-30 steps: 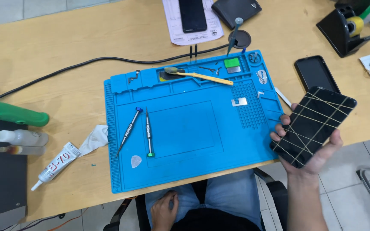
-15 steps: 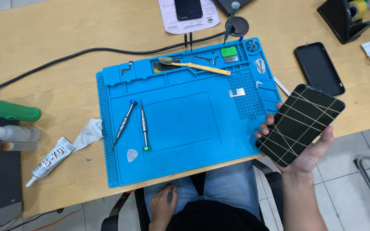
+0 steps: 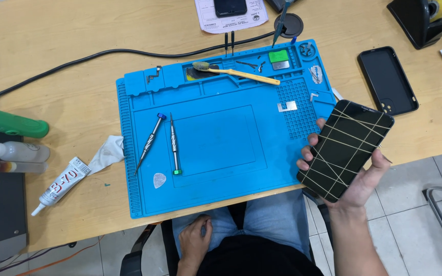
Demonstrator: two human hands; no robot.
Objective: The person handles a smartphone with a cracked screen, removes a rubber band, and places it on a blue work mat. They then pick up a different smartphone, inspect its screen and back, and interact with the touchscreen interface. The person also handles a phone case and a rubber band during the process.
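Note:
My right hand holds a black smartphone wrapped in several crossed rubber bands, screen up, past the right front corner of the blue work mat. My left hand rests on my thigh below the table edge, fingers loosely curled, holding nothing. On the mat lie two small screwdrivers, a pale guitar-pick opener, a yellow-handled brush and small metal parts.
A black phone case lies right of the mat. At the left are a glue tube, a crumpled tissue, a clear bottle and a green-handled tool. A black cable crosses the wooden table. A tape dispenser stands far right.
My right hand with the banded phone has drifted slightly left and lower toward the mat's corner. My left hand stays on my lap.

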